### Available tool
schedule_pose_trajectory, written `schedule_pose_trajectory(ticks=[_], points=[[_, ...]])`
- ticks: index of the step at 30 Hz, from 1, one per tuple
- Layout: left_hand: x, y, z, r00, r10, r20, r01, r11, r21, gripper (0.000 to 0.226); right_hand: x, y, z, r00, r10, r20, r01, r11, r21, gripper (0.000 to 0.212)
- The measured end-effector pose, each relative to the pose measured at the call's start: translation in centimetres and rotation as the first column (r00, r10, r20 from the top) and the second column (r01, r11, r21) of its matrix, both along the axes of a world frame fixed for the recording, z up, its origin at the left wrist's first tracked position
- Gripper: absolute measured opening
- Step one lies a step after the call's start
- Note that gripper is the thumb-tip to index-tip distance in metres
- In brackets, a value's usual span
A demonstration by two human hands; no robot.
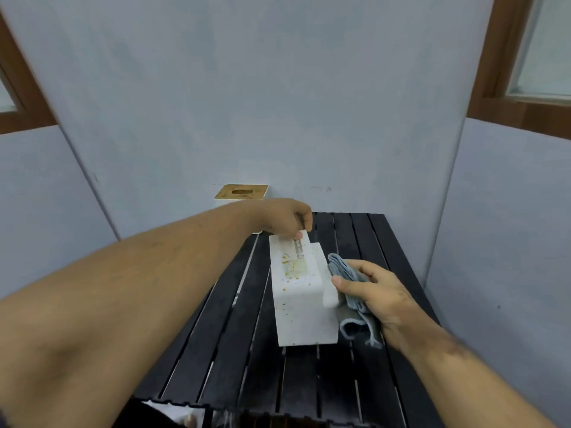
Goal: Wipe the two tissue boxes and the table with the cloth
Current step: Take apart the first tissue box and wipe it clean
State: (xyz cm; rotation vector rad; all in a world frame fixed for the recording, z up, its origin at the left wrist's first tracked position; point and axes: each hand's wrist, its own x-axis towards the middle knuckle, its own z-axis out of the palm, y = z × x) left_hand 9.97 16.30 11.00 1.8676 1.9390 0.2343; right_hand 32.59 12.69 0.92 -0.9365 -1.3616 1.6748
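A long white tissue box [301, 299], speckled with brown stains on its top, lies on the black slatted table [324, 381]. My left hand [285, 219] grips the box's far end, fingers curled over the edge. My right hand [375, 288] holds a folded blue-grey cloth [350, 291] pressed against the box's right side. A second tissue box [241, 193] with a wooden lid and oval slot stands at the back by the wall, partly hidden behind my left forearm.
The table stands in a corner of pale blue walls [278, 103]. Wooden window frames [494, 72] sit high on both sides. The table's front edge [247, 409] runs close to me at the bottom.
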Motion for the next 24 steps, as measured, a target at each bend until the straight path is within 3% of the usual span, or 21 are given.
schedule_pose_trajectory(ticks=[5, 10, 12, 15, 19, 24], points=[[-0.3, -0.3, -0.6, 0.989, 0.017, 0.144, -0.025, 0.998, 0.052, 0.027, -0.2, 0.0, -0.1, 0.999, -0.016, 0.042, 0.015, 1.0, 0.007, 0.027], [-2.2, -5.5, -2.5, 0.976, 0.098, 0.194, -0.16, 0.928, 0.336, 0.021, 0.1, 0.5, 0.2, 0.983, -0.062, 0.172, 0.097, 0.974, -0.204, 0.049], [-2.4, -8.6, -3.8, 0.96, 0.103, 0.261, -0.202, 0.898, 0.39, 0.019, 0.3, 0.1, 0.5, 0.989, -0.071, 0.133, 0.099, 0.971, -0.219, 0.038], [-1.3, -12.4, -5.8, 0.947, 0.019, 0.32, -0.166, 0.883, 0.439, 0.028, 0.8, -0.9, 1.3, 0.99, -0.085, 0.11, 0.088, 0.996, -0.018, 0.02], [-0.1, -13.7, -7.3, 0.991, -0.059, 0.121, -0.008, 0.871, 0.491, 0.056, 1.5, -0.1, 2.2, 0.907, -0.136, 0.399, -0.05, 0.905, 0.422, 0.048], [-0.1, -12.9, -8.6, 0.992, -0.097, 0.081, 0.037, 0.836, 0.548, 0.048, 0.5, 1.6, 2.7, 0.826, -0.164, 0.539, -0.159, 0.85, 0.502, 0.041]])
